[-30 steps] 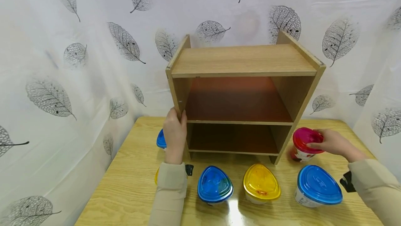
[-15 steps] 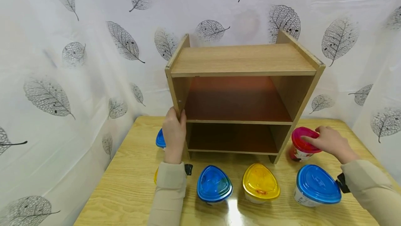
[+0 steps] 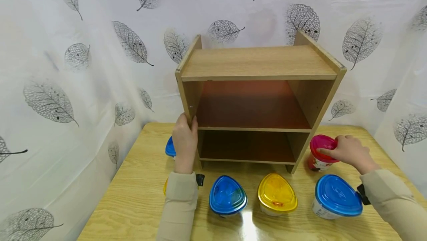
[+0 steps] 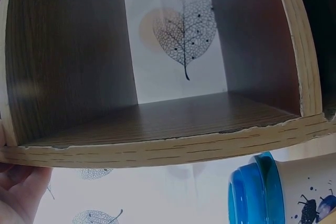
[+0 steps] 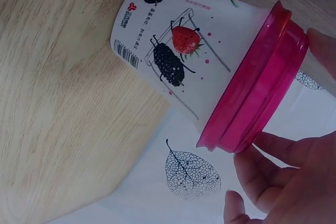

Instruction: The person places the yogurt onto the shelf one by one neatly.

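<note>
A small wooden shelf unit (image 3: pixel 260 63) with two open compartments stands at the back of the table. My left hand (image 3: pixel 184 141) grips the front edge of its left side panel, fingers behind the board in the left wrist view. Right of the unit is a printed cup (image 5: pixel 178 51) with berry pictures and a pink lid (image 3: pixel 323 146). My right hand (image 3: pixel 351 152) holds this cup by the lid, thumb on one side and fingertips at the opposite rim in the right wrist view. The cup stands upright beside the unit's right panel.
Blue-lidded (image 3: pixel 228 195) and yellow-lidded (image 3: pixel 277 192) tubs stand in front of the shelf, with a larger blue-lidded tub (image 3: pixel 338 195) at right. Another blue lid (image 3: pixel 170 147) and a yellow one (image 3: pixel 165 186) are partly hidden by my left arm. A leaf-print curtain (image 3: pixel 100 85) hangs behind.
My right hand has shifted left over the pink lid, its thumb now farther across it. The cup has barely moved, and my left hand keeps its hold on the panel.
</note>
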The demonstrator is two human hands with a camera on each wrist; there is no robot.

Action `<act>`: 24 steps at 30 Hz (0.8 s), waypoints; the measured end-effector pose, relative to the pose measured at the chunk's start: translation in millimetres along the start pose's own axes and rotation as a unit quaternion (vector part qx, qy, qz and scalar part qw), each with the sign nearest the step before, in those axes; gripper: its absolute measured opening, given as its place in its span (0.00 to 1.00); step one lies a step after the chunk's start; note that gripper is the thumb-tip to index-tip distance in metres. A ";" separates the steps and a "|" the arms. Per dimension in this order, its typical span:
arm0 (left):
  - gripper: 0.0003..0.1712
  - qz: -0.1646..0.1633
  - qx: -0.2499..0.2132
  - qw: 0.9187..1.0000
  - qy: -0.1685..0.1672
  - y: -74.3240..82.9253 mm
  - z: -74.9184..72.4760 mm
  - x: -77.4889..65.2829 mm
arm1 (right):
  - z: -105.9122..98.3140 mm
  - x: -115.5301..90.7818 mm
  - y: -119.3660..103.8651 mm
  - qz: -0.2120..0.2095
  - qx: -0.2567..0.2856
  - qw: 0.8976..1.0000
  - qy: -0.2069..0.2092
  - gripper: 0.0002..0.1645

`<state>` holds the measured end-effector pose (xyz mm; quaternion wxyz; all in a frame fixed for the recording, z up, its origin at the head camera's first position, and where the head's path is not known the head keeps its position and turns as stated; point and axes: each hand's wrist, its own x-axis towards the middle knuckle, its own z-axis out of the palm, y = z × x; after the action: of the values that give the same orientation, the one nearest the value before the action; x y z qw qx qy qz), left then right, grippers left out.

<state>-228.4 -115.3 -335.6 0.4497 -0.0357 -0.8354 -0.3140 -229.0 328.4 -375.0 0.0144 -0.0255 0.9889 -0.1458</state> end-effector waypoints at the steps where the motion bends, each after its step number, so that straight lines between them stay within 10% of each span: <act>1: 0.11 0.000 0.000 1.000 0.000 0.2 -0.1 0.0 | -0.2 0.5 0.6 -0.001 0.003 1.000 -0.002 0.47; 17: 0.11 -0.002 0.001 1.000 0.002 0.5 0.3 0.4 | 0.0 2.6 4.9 -0.067 0.079 0.994 -0.018 0.43; 24: 0.10 0.000 0.001 1.000 0.006 1.6 -0.5 0.1 | -0.3 -1.6 5.4 -0.025 0.042 0.998 0.028 0.46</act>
<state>-227.6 -114.4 -334.6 0.4544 -0.0335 -0.8332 -0.3133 -227.7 333.8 -376.3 -0.0157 -0.0456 0.9810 -0.1880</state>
